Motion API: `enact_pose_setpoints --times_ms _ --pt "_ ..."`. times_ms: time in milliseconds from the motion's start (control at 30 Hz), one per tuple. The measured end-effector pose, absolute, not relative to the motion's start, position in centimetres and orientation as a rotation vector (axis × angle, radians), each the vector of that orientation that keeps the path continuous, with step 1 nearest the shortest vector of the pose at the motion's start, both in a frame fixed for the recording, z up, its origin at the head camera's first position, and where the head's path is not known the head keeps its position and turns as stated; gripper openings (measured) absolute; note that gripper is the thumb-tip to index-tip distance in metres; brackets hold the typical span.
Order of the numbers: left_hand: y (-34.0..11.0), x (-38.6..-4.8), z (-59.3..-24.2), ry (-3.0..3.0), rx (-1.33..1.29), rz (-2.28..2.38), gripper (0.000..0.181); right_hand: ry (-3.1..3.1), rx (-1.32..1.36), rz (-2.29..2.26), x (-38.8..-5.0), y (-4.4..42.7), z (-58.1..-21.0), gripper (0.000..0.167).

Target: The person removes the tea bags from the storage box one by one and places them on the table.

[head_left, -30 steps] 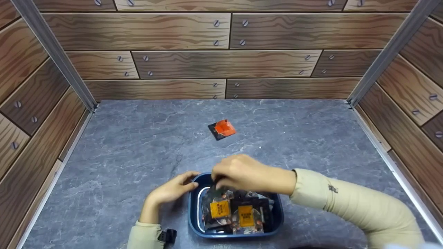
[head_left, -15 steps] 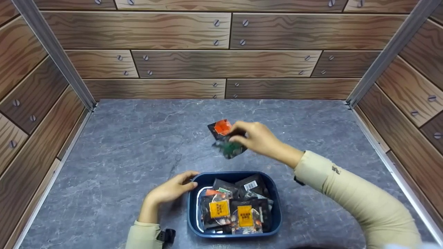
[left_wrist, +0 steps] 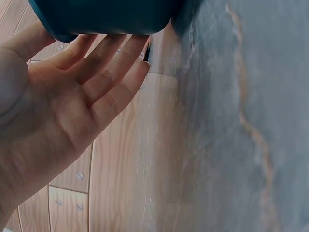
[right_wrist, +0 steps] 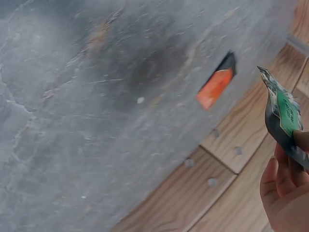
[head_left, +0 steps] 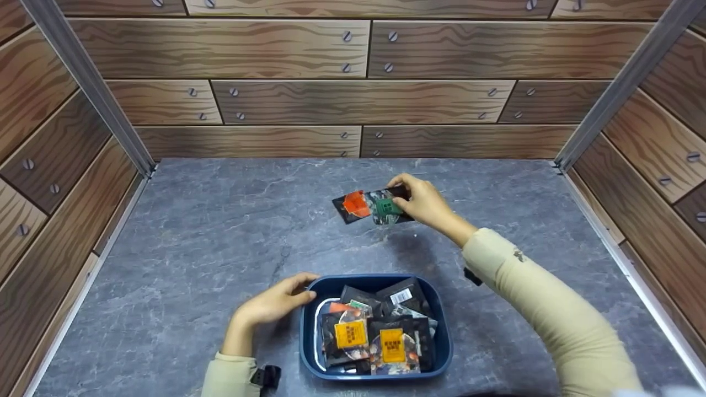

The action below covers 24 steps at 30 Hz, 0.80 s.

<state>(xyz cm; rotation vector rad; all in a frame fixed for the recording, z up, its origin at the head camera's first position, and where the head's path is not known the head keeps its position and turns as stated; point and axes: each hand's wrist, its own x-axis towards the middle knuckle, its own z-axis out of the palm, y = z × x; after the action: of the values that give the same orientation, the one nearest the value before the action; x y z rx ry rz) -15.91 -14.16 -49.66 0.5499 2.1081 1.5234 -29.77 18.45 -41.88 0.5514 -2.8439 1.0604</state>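
1. I judge the flat, square, black, film-like packet with a green label could twist if the right grip, pinching it by one side, loosens.
2. Lowered too far left of that grip, it might overlap the flat orange-and-black packet.
3. It looks thin, slightly bowed, raised above the grey marbled worktop.
4. Nearer me, the left grip rests, fingers extended, against the blue plastic tub.
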Motion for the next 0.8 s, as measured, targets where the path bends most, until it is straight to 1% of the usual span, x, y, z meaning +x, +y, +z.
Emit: enact_pose_setpoints --times_ms 267,433,600,800 --pt "-14.1 -15.8 -49.6 2.111 0.549 1.522 0.040 -2.810 0.396 1.186 -32.4 18.8 -45.2 0.032" --pt "-14.0 -15.8 -49.7 2.120 0.558 1.516 0.039 -2.752 0.251 1.309 -34.0 19.1 -46.8 0.035" --pt "-14.1 -15.9 -49.8 2.138 0.563 1.501 0.040 -2.705 0.139 1.395 -35.5 19.0 -48.1 0.043" --pt "-14.3 -15.9 -49.8 2.150 0.570 1.498 0.040 -2.794 0.047 1.301 -36.7 18.4 -49.8 0.054"
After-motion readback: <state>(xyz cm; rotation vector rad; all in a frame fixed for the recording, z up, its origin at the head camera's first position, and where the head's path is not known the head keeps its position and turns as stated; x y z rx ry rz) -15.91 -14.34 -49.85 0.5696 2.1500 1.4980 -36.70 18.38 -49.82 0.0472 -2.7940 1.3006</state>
